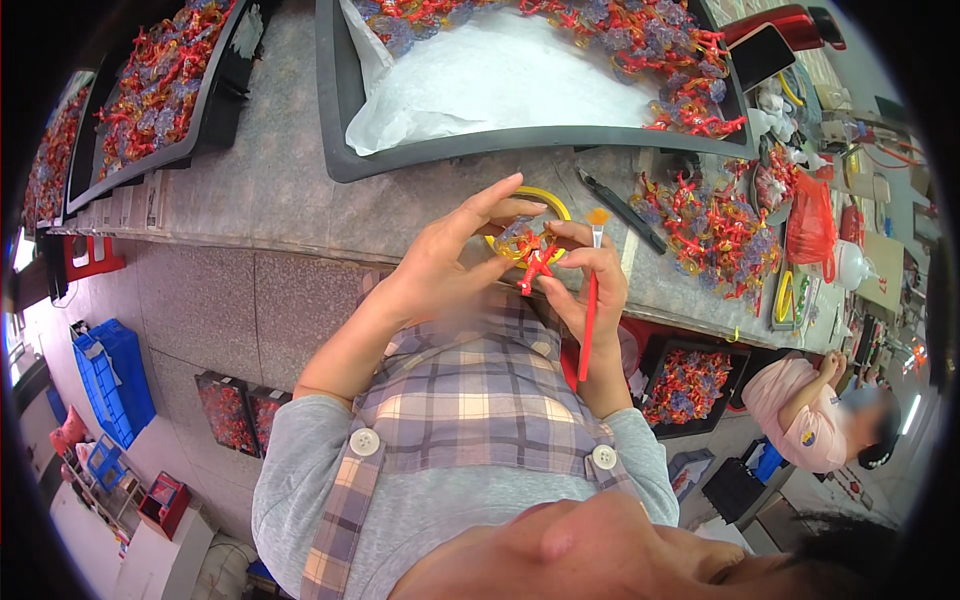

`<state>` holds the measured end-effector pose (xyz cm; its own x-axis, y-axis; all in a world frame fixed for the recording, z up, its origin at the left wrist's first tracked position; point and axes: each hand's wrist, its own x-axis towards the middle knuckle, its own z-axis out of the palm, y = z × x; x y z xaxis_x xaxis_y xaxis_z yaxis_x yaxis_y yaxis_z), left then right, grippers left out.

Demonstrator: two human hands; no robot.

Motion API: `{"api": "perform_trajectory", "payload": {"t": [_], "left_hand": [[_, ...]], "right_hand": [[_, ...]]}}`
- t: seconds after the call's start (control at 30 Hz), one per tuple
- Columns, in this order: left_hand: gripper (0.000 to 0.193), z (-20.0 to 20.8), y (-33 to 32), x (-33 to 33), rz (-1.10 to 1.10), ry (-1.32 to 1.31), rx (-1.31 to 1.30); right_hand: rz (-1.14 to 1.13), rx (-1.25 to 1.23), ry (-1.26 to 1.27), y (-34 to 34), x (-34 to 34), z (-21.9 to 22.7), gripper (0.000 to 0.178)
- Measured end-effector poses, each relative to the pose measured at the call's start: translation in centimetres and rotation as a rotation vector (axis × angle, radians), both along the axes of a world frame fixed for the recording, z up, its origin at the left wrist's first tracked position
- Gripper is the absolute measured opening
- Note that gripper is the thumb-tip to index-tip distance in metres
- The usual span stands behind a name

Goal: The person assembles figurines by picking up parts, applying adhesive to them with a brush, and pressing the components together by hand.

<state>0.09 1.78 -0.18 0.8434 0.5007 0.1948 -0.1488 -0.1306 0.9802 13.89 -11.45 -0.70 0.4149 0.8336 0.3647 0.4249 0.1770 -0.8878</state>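
Note:
Just past the table's near edge, my left hand (440, 262) pinches a small red figurine (536, 264) with clear purplish and amber parts. My right hand (597, 278) steadies the figurine's other side with its fingertips. It also holds a small paintbrush (588, 335), whose red handle points down and whose orange-yellow bristles point up. Behind my fingers lies a yellow ring (548, 194) on the table, partly hidden. A dark craft knife (625, 212) rests to the right of the brush tip.
A black tray (450, 150) with white lining and many figurines stands ahead. Another full tray (205, 148) is at the left. Loose figurines (715, 232) are heaped at the right near a red plastic bag (811, 222). A co-worker (815, 415) sits farther right. A blue crate (115, 380) stands on the floor.

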Motion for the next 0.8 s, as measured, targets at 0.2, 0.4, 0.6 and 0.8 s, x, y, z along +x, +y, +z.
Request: {"api": "perform_trajectory", "payload": {"t": [0.2, 0.4, 0.6, 0.8], "left_hand": [[0.070, 0.2, 0.1, -0.1, -0.031, -0.003, -0.104], [0.064, 0.4, 0.1, -0.3, -0.010, 0.010, -0.060], [0.062, 0.2, 0.1, -0.3, 0.013, 0.007, -0.073], [0.058, 0.5, 0.2, -0.4, 0.032, 0.035, -0.036]], "right_hand": [[0.026, -0.011, 0.111, -0.4, 0.0, -0.4, 0.027], [0.187, -0.015, 0.335, -0.3, -0.1, -1.0, 0.026], [0.194, 0.031, 0.507, 0.0, -0.6, -1.0, 0.023], [0.238, 0.024, 0.746, -0.2, -0.4, -1.4, 0.019]]}}
